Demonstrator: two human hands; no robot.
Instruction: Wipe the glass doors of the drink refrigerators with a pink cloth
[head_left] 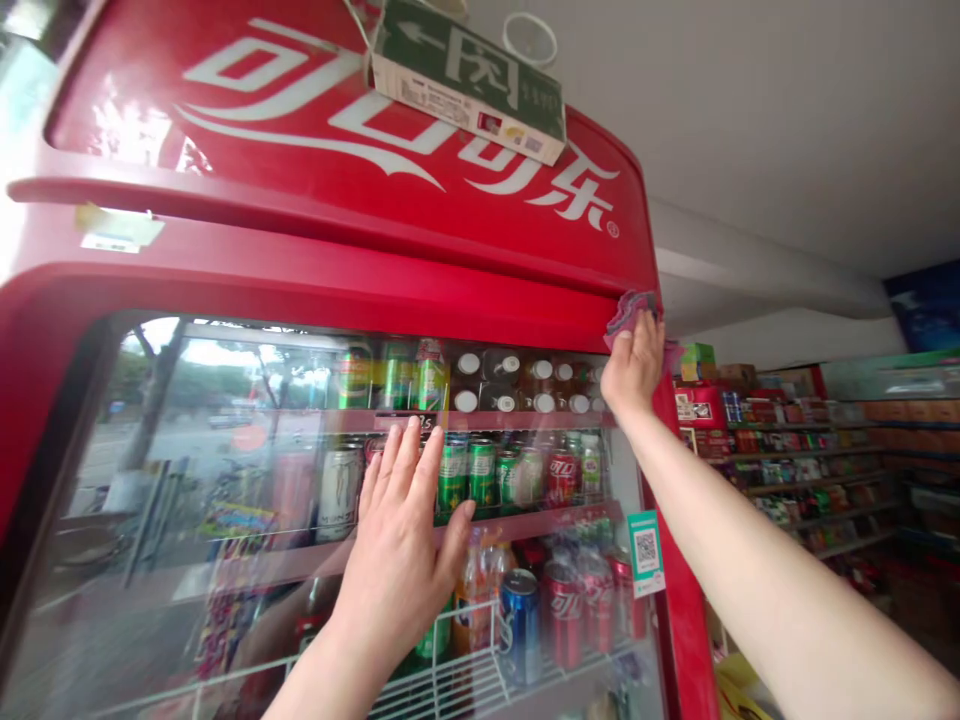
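Observation:
A tall red drinks fridge (360,265) with white lettering fills most of the view. My right hand (634,365) presses a purple-grey cloth (631,308) against the upper right corner of its red door frame. The cloth is bunched under my fingers and partly hidden by them. In front of the glass door (247,450), my left hand (405,510) has its fingers stretched out and holds nothing. Whether its palm touches the glass I cannot tell. Behind the glass stand green cans (454,470), white-capped bottles (469,400) and a blue can (519,625) on a wire shelf (465,665).
A green exit sign (469,65) hangs in front of the fridge's top panel. A QR-code sticker (646,550) is on the door's right side, and a paper label (120,230) at upper left. Stocked shelves (810,450) stand to the right.

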